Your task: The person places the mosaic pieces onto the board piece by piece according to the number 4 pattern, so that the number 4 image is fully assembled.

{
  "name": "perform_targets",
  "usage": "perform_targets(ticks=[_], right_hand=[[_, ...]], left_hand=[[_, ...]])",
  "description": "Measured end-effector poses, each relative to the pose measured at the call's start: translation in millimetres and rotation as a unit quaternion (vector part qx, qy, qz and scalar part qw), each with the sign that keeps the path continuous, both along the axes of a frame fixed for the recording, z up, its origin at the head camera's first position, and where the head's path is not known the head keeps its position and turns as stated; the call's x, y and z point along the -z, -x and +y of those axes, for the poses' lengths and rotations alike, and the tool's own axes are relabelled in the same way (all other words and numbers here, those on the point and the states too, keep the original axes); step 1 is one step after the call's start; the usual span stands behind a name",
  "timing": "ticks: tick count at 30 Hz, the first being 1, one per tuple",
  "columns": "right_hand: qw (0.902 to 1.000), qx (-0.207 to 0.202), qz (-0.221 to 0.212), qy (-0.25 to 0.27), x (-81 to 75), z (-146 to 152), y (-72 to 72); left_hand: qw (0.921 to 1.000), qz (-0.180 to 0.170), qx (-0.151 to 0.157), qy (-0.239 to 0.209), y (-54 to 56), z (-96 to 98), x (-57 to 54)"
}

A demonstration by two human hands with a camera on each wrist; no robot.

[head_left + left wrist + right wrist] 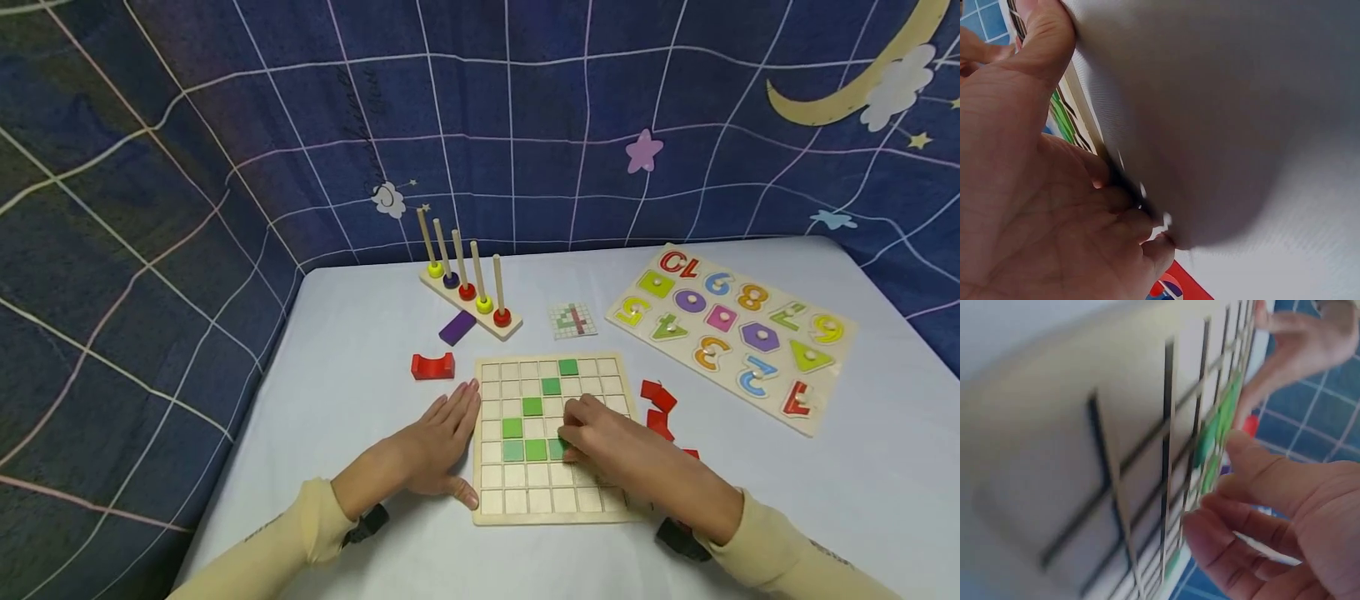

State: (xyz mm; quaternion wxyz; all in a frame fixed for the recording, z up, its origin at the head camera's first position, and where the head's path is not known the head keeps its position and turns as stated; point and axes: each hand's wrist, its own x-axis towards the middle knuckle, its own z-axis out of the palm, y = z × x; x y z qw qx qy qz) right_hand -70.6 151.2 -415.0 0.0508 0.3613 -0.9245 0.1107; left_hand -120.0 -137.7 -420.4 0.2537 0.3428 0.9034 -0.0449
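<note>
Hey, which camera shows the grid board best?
The head view: it shows the grid board from above, nearly whole, though the right hand hides part. The right wrist view shows its grid close up but slanted and blurred; the left wrist view, only a strip beside the left hand.

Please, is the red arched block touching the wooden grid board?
Apart. The head view shows it plainly: a strip of white table surface lies between the red arched block and the wooden grid board.
</note>
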Motion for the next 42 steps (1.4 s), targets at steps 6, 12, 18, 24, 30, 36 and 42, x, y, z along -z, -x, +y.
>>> perform_targets(ticks=[6, 12, 18, 24, 30, 36, 42], right_hand=[[0.9989, 0.04, 0.011, 0.022, -13.4, 40.3, 8.8], [0.9902, 0.129, -0.049, 0.019, -16.7, 86.2, 17.1], [0.9845, 0.151, -0.088, 0.015, -4.3, 109.7, 24.0], [0.9839, 0.156, -0.084, 0.025, 7.8, 105.4, 26.0], [0.9847, 0.158, -0.072, 0.009, 8.4, 100.5, 24.7], [0.9916, 0.127, -0.023, 0.006, 2.3, 92.2, 29.1], [0.9961, 0.084, -0.007, 0.025, -1.6, 80.5, 40.5]], left_hand=[[1.0, 0.002, -0.001, -0.005, -0.4, 0.7, -0.8], [1.0, 0.005, 0.003, -0.004, -1.1, 2.6, -3.9], [1.0, 0.003, -0.001, 0.001, -1.3, 2.2, -5.2], [1.0, 0.009, 0.002, 0.004, -3.7, 0.0, -3.4], [1.0, 0.006, -0.003, 0.002, -5.5, -0.8, -3.1], [0.9999, 0.013, 0.002, 0.0, -5.4, -0.9, -2.6], [0.9999, 0.012, 0.001, 0.0, -4.3, -0.6, -1.2]])
